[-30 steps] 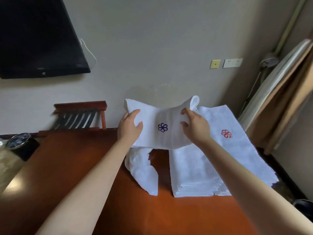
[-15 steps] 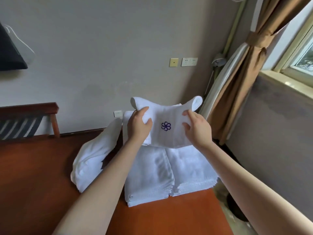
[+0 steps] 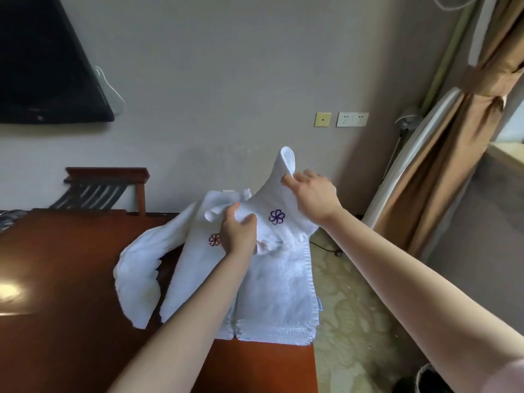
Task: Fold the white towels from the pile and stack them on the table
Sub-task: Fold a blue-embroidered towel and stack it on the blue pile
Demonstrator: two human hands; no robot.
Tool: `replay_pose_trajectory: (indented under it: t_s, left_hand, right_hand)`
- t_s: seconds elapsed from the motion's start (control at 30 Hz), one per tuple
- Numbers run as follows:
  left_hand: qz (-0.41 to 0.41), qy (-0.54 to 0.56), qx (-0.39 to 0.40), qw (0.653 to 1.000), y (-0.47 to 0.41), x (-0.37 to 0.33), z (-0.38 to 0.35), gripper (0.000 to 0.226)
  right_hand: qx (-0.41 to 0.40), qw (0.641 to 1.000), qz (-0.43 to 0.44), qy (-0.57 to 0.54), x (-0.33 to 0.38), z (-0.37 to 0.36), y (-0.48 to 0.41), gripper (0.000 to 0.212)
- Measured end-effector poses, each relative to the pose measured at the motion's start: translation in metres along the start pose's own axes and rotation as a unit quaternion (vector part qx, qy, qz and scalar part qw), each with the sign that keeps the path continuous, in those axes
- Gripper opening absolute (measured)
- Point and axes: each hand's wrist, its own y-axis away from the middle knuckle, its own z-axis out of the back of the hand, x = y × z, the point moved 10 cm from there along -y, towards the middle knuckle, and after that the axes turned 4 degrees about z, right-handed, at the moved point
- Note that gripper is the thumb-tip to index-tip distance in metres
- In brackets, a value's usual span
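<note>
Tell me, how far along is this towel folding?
Done: a folded stack sits at the right edge of the table. In hand: the left hand and right hand grip the purple-flower towel above that stack, not yet laid down. Left: setting it down, then apparently the loose towel lying rumpled beside the stack; I see no other pile.
</note>
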Motion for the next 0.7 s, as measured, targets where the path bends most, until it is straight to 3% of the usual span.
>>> replay_pose_trajectory:
  t_s: [0.2, 0.37, 0.5, 0.63, 0.7]
  left_hand:
    - [0.036, 0.149, -0.019, 0.988, 0.038, 0.035, -0.019, 0.042]
    - [0.097, 0.202, -0.033, 0.974, 0.074, 0.086, -0.05, 0.045]
    - [0.115, 0.131, -0.055, 0.983, 0.092, 0.12, -0.061, 0.044]
    - [0.133, 0.023, 0.003, 0.991, 0.099, 0.142, -0.065, 0.048]
    - [0.136, -0.083, 0.014, 0.987, 0.102, 0.145, -0.06, 0.056]
  right_hand:
    - [0.051, 0.981, 0.154, 0.109, 0.037, -0.013, -0.013, 0.039]
    - [0.068, 0.963, 0.197, 0.173, 0.051, -0.026, -0.015, 0.037]
    - [0.101, 0.959, 0.199, 0.174, 0.06, -0.048, -0.009, 0.04]
    - [0.109, 0.962, 0.194, 0.16, 0.061, -0.061, -0.005, 0.041]
    - [0.115, 0.963, 0.193, 0.15, 0.064, -0.065, -0.005, 0.042]
